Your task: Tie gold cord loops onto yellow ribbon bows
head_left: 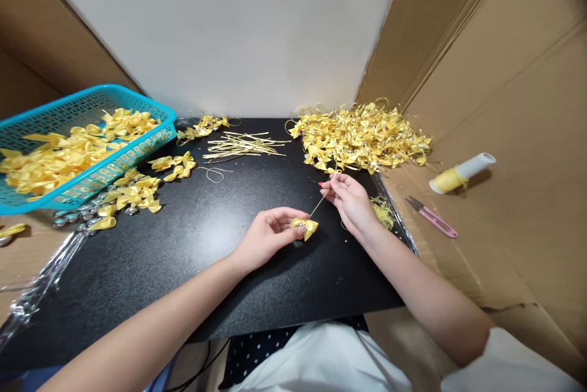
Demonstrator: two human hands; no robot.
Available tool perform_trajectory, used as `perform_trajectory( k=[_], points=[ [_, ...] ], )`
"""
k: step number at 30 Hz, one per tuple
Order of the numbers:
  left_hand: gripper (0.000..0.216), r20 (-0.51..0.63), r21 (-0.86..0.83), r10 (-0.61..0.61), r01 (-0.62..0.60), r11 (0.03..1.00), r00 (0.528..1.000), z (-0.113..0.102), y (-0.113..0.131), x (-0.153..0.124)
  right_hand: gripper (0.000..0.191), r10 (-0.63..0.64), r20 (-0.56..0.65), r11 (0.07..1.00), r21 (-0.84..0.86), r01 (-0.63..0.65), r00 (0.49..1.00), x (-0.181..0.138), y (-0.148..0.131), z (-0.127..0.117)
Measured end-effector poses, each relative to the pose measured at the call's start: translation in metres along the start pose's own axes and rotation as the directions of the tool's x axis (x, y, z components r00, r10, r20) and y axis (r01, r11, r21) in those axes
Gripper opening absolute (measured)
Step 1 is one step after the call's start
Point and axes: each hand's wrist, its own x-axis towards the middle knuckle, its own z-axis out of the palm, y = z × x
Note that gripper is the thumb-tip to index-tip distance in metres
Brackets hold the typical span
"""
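Observation:
My left hand [274,234] pinches a yellow ribbon bow [310,230] between thumb and fingers, just above the black tabletop. A small shiny piece shows at the middle of the bow. From it a thin gold cord [320,202] runs taut, up and to the right, into my right hand [349,198]. The right fingers are closed on the cord. Beside those fingertips is a small red-tipped thin tool, perhaps a needle, too small to make out. The two hands are a short way apart.
A blue basket [114,159] of yellow bows stands left, with loose bows [137,190] and silver bells beside it. Cut gold cords [245,144] lie at the back. Right are a heap of corded bows [362,135], thread scraps [383,211], pink snips [433,218] and a spool [472,167].

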Motion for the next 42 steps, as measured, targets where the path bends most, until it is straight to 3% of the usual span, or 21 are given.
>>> perform_trajectory(
  k=[6, 10, 13, 15, 18, 21, 26, 30, 34, 37, 40, 42],
  points=[
    [0.025, 0.053, 0.175, 0.128, -0.136, 0.975, 0.99, 0.002, 0.0, -0.004, 0.039, -0.005, 0.005, 1.0, 0.014, 0.004, 1.0, 0.004, 0.008, -0.004],
    [0.024, 0.125, 0.441, 0.281, -0.307, 0.843, 0.951, 0.002, 0.008, -0.009, 0.037, 0.011, 0.027, 0.999, 0.05, -0.012, 1.0, 0.003, 0.004, -0.004],
    [0.034, 0.136, 0.678, 0.389, -0.372, 0.634, 0.911, -0.002, 0.015, -0.013, 0.034, 0.053, 0.072, 0.998, 0.037, -0.056, 0.996, 0.004, -0.005, 0.003],
    [0.027, 0.171, 0.836, 0.404, -0.349, 0.424, 0.899, -0.004, 0.017, -0.015, 0.024, 0.114, 0.121, 0.992, -0.06, -0.108, 0.986, 0.008, -0.011, 0.013],
    [0.018, 0.277, 0.944, 0.264, -0.313, 0.106, 0.924, -0.003, 0.018, -0.018, 0.008, 0.218, 0.136, 0.928, -0.334, -0.162, 0.966, 0.023, -0.013, 0.035],
    [0.018, 0.299, 0.954, 0.13, -0.296, -0.039, 0.945, 0.003, 0.018, -0.019, 0.014, 0.198, 0.095, 0.811, -0.575, -0.108, 0.976, 0.04, -0.008, 0.057],
    [0.015, 0.289, 0.957, 0.068, -0.287, -0.027, 0.955, 0.011, 0.021, -0.016, 0.015, 0.126, 0.149, 0.588, -0.807, 0.047, 0.981, 0.052, 0.004, 0.073],
    [0.018, 0.274, 0.946, 0.135, -0.292, 0.141, 0.952, 0.01, 0.024, -0.012, 0.014, 0.107, 0.178, 0.409, -0.905, 0.12, 0.978, 0.054, 0.003, 0.076],
    [0.019, 0.21, 0.913, 0.277, -0.29, 0.289, 0.938, -0.012, 0.032, 0.001, 0.016, 0.119, 0.177, 0.351, -0.928, 0.125, 0.977, 0.058, 0.004, 0.077],
    [0.016, 0.034, 0.971, 0.36, -0.117, 0.21, 0.932, -0.054, 0.043, 0.02, 0.017, 0.112, 0.168, 0.356, -0.927, 0.118, 0.979, 0.061, 0.006, 0.077],
    [0.021, -0.157, 0.987, 0.439, 0.161, 0.028, 0.885, -0.102, 0.055, 0.042, 0.014, 0.08, 0.166, 0.371, -0.92, 0.125, 0.983, 0.059, 0.009, 0.075],
    [0.025, -0.204, 0.959, 0.408, 0.265, -0.098, 0.89, -0.127, 0.063, 0.054, 0.01, 0.041, 0.177, 0.392, -0.908, 0.147, 0.983, 0.057, 0.01, 0.073]
  ],
)
